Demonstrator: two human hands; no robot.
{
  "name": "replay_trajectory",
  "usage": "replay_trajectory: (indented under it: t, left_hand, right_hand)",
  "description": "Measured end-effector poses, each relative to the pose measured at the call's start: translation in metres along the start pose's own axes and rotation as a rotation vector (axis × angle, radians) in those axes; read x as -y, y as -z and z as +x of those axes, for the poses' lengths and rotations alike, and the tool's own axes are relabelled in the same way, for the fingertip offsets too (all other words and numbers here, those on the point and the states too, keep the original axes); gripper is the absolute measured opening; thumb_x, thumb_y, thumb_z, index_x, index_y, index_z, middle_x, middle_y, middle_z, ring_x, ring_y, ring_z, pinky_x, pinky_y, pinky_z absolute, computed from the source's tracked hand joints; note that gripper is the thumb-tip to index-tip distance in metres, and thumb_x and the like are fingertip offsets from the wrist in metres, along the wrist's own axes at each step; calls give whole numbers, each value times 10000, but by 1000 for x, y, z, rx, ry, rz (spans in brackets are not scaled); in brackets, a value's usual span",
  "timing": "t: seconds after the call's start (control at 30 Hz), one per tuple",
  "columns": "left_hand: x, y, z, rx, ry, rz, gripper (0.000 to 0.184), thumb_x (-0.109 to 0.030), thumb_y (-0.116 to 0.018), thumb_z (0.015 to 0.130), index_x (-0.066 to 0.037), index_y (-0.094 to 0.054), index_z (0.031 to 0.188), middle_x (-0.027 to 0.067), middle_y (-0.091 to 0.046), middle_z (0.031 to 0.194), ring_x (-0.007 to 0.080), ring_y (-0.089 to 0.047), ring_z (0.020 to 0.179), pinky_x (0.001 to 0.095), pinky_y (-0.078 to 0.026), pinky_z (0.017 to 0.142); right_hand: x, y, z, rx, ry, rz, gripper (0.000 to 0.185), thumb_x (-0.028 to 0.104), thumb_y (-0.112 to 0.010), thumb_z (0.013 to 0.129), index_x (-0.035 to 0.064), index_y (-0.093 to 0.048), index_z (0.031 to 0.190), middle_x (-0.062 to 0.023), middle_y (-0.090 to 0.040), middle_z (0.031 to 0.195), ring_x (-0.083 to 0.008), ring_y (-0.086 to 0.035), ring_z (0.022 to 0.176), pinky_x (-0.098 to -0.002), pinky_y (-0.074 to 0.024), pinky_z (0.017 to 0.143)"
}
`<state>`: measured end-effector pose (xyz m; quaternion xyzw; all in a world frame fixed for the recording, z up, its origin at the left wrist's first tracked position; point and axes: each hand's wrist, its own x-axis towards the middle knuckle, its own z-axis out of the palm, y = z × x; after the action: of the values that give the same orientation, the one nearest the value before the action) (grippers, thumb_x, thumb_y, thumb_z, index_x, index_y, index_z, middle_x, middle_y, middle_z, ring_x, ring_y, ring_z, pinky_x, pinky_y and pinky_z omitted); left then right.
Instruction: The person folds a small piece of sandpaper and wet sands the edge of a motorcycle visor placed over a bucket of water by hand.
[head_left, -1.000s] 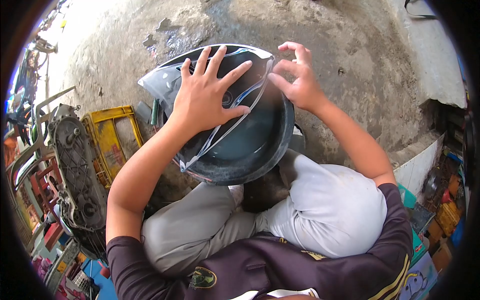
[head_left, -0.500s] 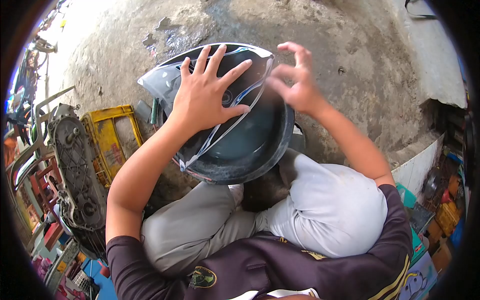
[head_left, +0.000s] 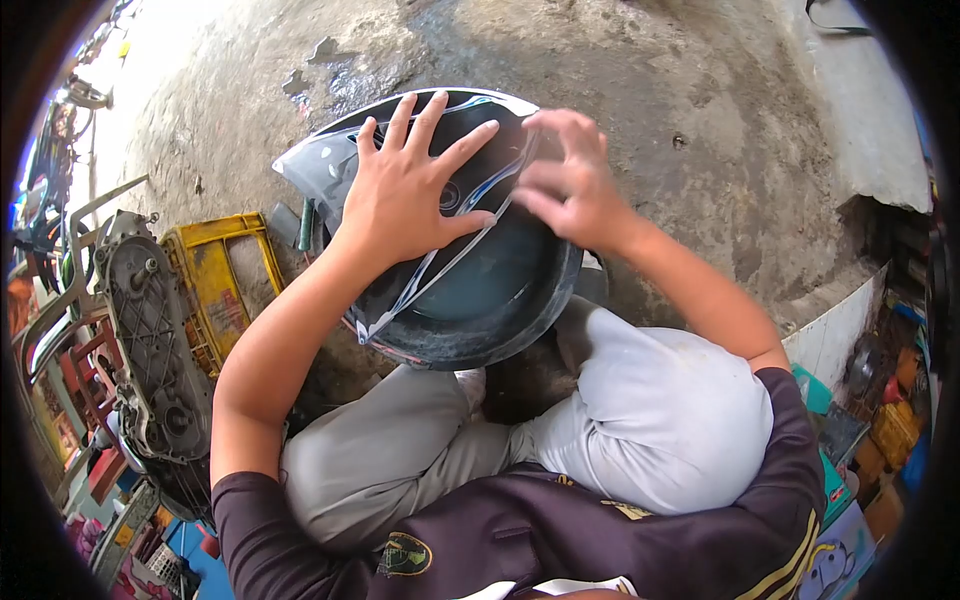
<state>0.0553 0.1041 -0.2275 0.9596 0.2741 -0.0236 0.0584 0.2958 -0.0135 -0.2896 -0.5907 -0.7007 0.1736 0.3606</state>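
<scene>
A pointed, glossy black-and-white panel with a clear, shiny strip along its near edge rests across a round black basin. Bluish, cloudy water shows inside the basin. My left hand lies on the panel with its fingers spread wide, the thumb at the clear edge. At the panel's right corner is my right hand, its fingers apart and bent, tips blurred by motion. Nothing visible is held in it; whether the fingertips touch the edge I cannot tell.
A grey metal engine casing and a yellow plastic crate stand on the left. A green-handled tool lies by the basin. Wet patches mark the concrete floor. Mixed items are piled at the right.
My right hand has moved left and slightly down, from beside the panel's right corner to over its edge. My left hand stays spread on the panel, which has barely shifted.
</scene>
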Motion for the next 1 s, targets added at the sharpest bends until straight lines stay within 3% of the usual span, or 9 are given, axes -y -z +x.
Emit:
replay_trajectory:
  t: [0.13, 0.23, 0.37, 0.5, 0.6, 0.8, 0.87, 0.9, 1.0]
  left_hand:
    - [0, 0, -2, 6, -1, 2, 982, -699, -817, 799, -429, -432, 1662, 188, -362, 1723, 439, -323, 1594, 734, -292, 1216]
    - [0, 0, -1, 12, -1, -1, 983, -697, -817, 798, -430, -431, 1662, 189, -363, 1722, 439, -325, 1593, 734, -289, 1218]
    - [0, -1, -4, -1, 2, -3, 984, -695, -818, 798, -430, -430, 1662, 189, -363, 1721, 441, -325, 1592, 735, -289, 1217]
    - [0, 0, -1, 0, -4, -1, 984, -695, -818, 801, -430, -427, 1664, 190, -366, 1720, 445, -327, 1591, 734, -290, 1215]
    - [0, 0, 1, 3, -1, -3, 984, -701, -815, 803, -429, -425, 1665, 191, -366, 1720, 446, -329, 1591, 733, -290, 1217]
    - [-1, 1, 1, 8, -2, 8, 985, -705, -810, 806, -428, -422, 1668, 192, -362, 1724, 448, -328, 1592, 726, -291, 1221]
    - [-1, 1, 0, 19, 6, 4, 985, -705, -809, 807, -428, -421, 1668, 192, -361, 1724, 448, -327, 1593, 724, -291, 1222]
    - [0, 1, 0, 11, 1, 4, 983, -705, -808, 807, -426, -422, 1667, 193, -361, 1724, 447, -327, 1594, 724, -292, 1222]
    - [0, 0, -2, 2, -2, 10, 979, -704, -807, 809, -420, -426, 1665, 195, -363, 1723, 447, -327, 1593, 724, -295, 1220]
  right_hand:
    - [-8, 1, 5, -100, -72, 17, 163, 272, -873, 859, 141, -786, 899, -82, -561, 1443, -341, -453, 1445, -542, -335, 1161]
    - [15, -2, -6, 69, 67, -20, 142, 254, -869, 856, 145, -791, 904, -85, -564, 1442, -332, -480, 1388, -530, -348, 1144]
    - [-15, 7, 6, -79, -31, -49, 156, 265, -861, 861, 135, -780, 891, -85, -564, 1447, -339, -475, 1406, -529, -359, 1132]
    - [11, 0, -1, 73, 61, 19, 144, 250, -856, 855, 131, -774, 868, -86, -569, 1439, -333, -478, 1388, -529, -366, 1100]
    - [-2, 6, 7, -7, 44, -42, 145, 253, -860, 853, 135, -779, 878, -81, -572, 1434, -337, -484, 1386, -538, -379, 1089]
    - [7, 9, 7, 97, 91, 2, 159, 256, -873, 832, 129, -787, 876, -68, -579, 1423, -322, -471, 1401, -526, -352, 1096]
    - [3, 12, 10, 79, 76, -68, 110, 194, -873, 831, 126, -801, 878, -83, -571, 1445, -332, -470, 1401, -504, -350, 1180]
    - [-8, 12, 16, -16, 60, -51, 157, 262, -859, 846, 130, -789, 896, -71, -584, 1417, -327, -468, 1407, -517, -364, 1091]
    - [-4, 9, 11, 58, 56, -21, 152, 256, -854, 848, 130, -782, 893, -71, -579, 1426, -333, -462, 1407, -524, -360, 1093]
